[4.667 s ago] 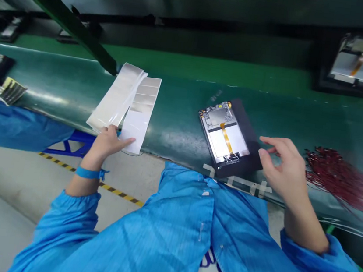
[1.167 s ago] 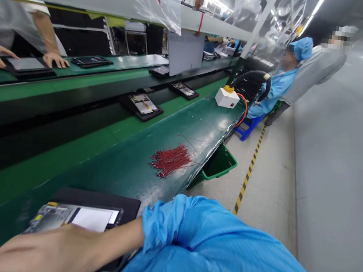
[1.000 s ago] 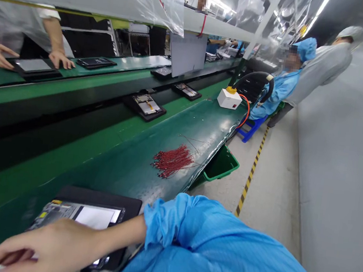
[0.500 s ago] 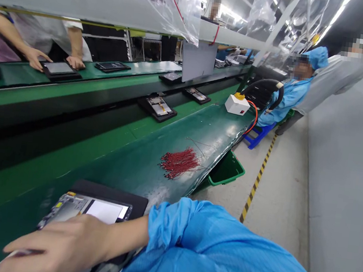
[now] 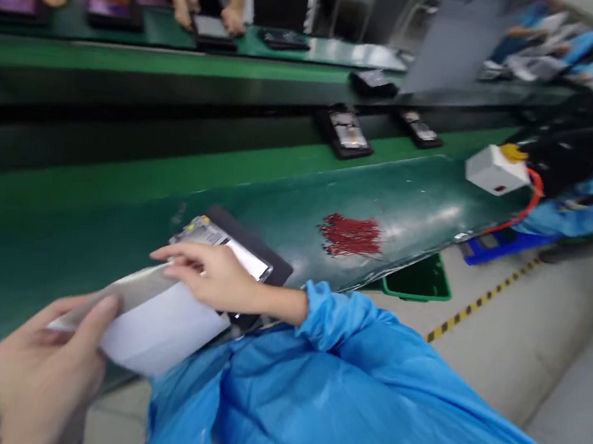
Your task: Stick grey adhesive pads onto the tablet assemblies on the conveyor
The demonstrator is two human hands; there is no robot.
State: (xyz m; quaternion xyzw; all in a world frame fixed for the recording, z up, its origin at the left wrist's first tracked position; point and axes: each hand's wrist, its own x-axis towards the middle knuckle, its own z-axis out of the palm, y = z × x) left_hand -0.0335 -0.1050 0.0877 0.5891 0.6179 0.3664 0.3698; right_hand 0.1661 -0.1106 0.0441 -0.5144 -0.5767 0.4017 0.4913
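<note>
My left hand (image 5: 46, 364) is closed on the near end of a white sheet (image 5: 159, 327), held low at the front left over the green bench edge (image 5: 10, 266). The fingers of my right hand (image 5: 208, 279) are pressed together on the sheet's far edge. Just behind that hand lies an open tablet (image 5: 241, 253), back up, on a black pad (image 5: 274, 268). The picture is blurred by motion.
A bundle of red wires (image 5: 352, 234) lies right of the pad. A white box (image 5: 494, 171) with a red cable sits farther right, and a green bin (image 5: 418, 284) is on the floor. More tablets (image 5: 345, 131) rest on the belt. Other people's hands (image 5: 187, 7) work across it.
My view has swung back left and down. My left hand with the white sheet has come into view, and my right hand has shifted from the tablet onto the sheet's edge.
</note>
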